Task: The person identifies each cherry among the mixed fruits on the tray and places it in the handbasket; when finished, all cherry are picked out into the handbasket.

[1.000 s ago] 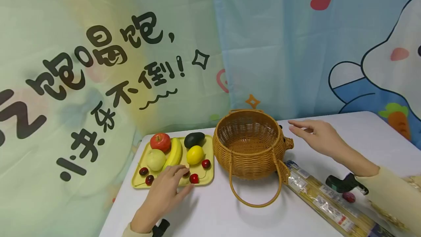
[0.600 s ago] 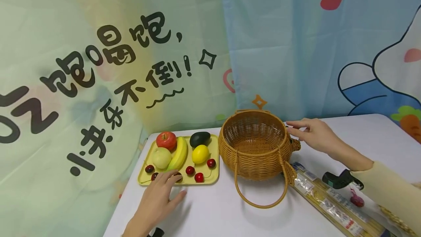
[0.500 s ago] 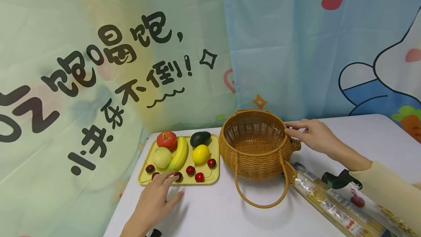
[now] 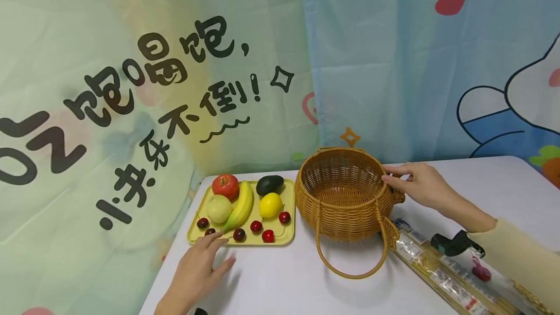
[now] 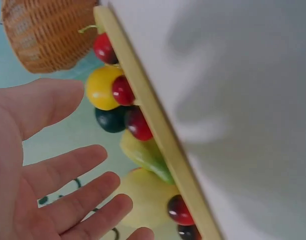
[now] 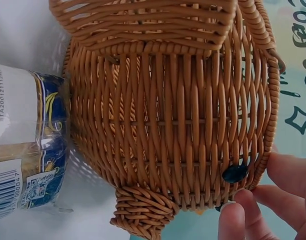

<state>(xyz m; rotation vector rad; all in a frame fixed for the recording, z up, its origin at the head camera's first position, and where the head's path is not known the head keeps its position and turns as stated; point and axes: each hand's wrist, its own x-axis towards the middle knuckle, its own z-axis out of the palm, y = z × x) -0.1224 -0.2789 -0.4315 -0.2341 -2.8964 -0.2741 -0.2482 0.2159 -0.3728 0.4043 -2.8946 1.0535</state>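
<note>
A brown wicker basket [image 4: 345, 222] shaped like an animal, with a snout and dark eyes, stands upright in the middle of the table, its looped handle hanging down in front. My right hand [image 4: 422, 183] pinches the basket's right rim, thumb and fingers on either side of it; the right wrist view shows the fingertips [image 6: 280, 172] by a dark eye. To the left lies a yellow tray [image 4: 288, 192] with an apple [image 4: 225, 186], a banana [image 4: 241, 203], a lemon [image 4: 271, 205] and several cherries [image 4: 268, 236]. My left hand [image 4: 192, 269] hovers, fingers spread, at the tray's front edge, holding nothing.
Clear packages of long dry noodles [image 4: 437, 269] lie right of the basket, beneath my right forearm. A small dark red item [image 4: 481, 272] is beside them. A printed curtain [image 4: 358, 62] hangs behind the table.
My right hand has moved left onto the basket's rim and taken hold of it. My left hand has drawn back toward me from over the tray. The view has shifted slightly left.
</note>
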